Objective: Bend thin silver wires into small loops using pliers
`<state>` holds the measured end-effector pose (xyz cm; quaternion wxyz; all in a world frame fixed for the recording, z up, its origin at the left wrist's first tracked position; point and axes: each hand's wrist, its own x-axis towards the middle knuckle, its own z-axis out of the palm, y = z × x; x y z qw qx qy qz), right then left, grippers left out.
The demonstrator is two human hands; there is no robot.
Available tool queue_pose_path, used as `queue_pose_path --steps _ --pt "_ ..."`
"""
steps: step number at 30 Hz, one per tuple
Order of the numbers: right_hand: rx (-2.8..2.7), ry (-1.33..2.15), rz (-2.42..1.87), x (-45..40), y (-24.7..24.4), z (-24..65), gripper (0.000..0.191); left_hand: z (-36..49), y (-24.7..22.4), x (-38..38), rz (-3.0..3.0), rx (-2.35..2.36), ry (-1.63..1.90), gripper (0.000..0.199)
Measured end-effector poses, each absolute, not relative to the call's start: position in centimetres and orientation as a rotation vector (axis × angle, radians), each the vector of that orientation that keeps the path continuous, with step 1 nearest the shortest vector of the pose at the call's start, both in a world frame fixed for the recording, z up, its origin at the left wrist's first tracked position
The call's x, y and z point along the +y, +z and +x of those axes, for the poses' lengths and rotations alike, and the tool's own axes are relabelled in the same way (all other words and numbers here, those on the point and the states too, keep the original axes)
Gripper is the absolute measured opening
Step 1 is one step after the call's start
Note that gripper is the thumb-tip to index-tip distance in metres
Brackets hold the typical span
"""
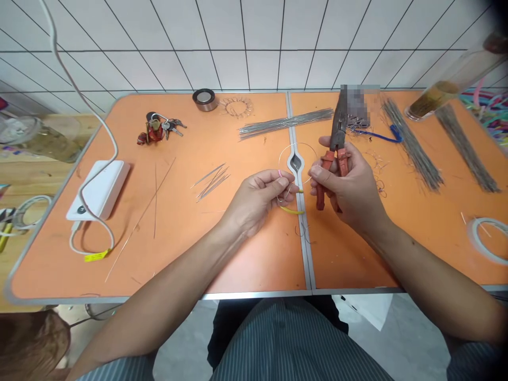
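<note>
Your striped shirt is leaning in over the near edge of the surface; your left hand is pinching a thin wire loop near the centre seam, steadying it, while your right hand is clenching red-handled pliers upright, keeping their nose clear.

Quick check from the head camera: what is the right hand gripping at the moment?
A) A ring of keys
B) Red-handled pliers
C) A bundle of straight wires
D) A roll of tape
B. The right hand closes around the red-handled pliers, while the left hand pinches thin wire near them.
</note>
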<state>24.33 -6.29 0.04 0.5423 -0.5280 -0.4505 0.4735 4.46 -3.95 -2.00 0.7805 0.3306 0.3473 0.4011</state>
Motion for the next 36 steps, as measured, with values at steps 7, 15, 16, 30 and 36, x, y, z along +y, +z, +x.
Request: queue_pose_path --steps 7,15,16,30,36 --pt "-1.052 1.155 -1.219 -5.5 0.3 25.9 0.062 4.1 -2.1 -3.8 0.706 0.694 0.722 0.014" --pt "-1.095 1.171 -1.218 -5.4 1.0 26.9 0.065 3.6 -2.0 -3.2 0.563 0.736 0.587 0.012" --pt "-1.096 1.179 -1.211 -5.4 1.0 27.0 0.066 3.5 -2.0 -3.1 0.54 0.722 0.557 0.012" --pt "-1.129 1.19 -1.208 -5.5 1.0 27.5 0.065 3.1 -1.8 -3.1 0.535 0.639 0.406 0.013" --pt "-1.079 1.228 -1.131 -5.3 1.1 27.6 0.057 3.3 -1.6 -3.2 0.49 0.699 0.424 0.014"
